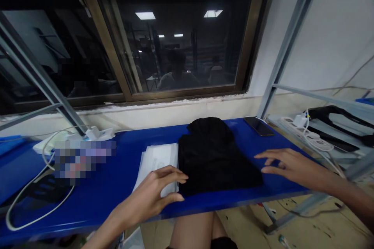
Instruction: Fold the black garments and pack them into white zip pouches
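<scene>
A folded black garment [216, 163] lies on the blue tabletop [122, 186], with a rounded part, perhaps a hood, at its far end. Against its left side is a small stack of whitish, translucent plastic bags [159, 155]. My left hand [159, 186] hovers over the near part of the bags, fingers apart and tips at the garment's left edge; whether they touch it I cannot tell. To the right of the garment is my right hand [283, 165], its fingers spread and holding nothing.
A phone [258, 126] lies at the back right of the table. Power strips [99, 134] and a looped white cable [26, 227] occupy the left side. Metal posts [284, 54] rise at both sides. A window [187, 46] is behind. Black items [336, 144] lie on the right-hand shelf.
</scene>
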`<control>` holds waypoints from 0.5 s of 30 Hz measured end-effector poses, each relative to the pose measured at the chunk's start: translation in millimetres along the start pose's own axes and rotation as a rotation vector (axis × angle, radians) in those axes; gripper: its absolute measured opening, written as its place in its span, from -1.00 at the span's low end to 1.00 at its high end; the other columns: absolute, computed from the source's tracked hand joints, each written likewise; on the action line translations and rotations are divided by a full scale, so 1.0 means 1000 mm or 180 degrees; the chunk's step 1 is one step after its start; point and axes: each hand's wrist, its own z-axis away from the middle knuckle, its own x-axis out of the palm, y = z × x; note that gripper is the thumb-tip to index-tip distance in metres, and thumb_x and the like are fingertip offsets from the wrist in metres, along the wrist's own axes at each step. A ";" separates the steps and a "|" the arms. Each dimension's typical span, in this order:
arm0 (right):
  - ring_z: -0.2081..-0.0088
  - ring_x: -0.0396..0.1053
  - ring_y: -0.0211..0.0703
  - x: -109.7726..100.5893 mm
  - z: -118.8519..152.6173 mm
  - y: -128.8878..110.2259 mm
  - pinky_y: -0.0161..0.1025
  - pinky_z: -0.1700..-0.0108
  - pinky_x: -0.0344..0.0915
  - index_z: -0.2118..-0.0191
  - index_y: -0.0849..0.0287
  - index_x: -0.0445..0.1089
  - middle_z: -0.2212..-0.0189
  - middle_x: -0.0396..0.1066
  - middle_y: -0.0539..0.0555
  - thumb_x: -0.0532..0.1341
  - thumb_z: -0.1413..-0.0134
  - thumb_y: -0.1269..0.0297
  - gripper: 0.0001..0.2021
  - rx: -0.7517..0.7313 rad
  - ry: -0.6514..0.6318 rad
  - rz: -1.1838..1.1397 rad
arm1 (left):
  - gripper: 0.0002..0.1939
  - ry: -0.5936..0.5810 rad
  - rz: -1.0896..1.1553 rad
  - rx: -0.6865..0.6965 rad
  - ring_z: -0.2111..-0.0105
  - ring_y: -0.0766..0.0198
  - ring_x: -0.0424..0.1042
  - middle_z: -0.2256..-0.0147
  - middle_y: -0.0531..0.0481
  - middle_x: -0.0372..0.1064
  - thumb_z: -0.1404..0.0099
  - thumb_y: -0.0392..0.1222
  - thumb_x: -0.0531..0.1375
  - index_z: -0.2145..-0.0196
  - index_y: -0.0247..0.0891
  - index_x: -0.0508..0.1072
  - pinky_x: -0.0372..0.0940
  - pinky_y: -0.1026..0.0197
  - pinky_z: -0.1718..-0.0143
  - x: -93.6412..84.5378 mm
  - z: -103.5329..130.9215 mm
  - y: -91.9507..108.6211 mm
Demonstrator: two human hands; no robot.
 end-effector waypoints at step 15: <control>0.15 0.55 0.00 0.087 -0.220 0.012 -0.21 0.15 0.40 0.19 0.10 0.57 0.25 0.61 0.12 0.28 -0.13 0.27 -0.85 0.1034 0.0359 0.0359 | -0.79 -0.0108 -0.0597 -0.0504 0.13 0.13 0.47 0.22 -0.03 0.53 -0.31 -0.01 0.29 0.33 -0.19 0.59 0.29 0.20 0.13 -0.012 -0.146 -0.124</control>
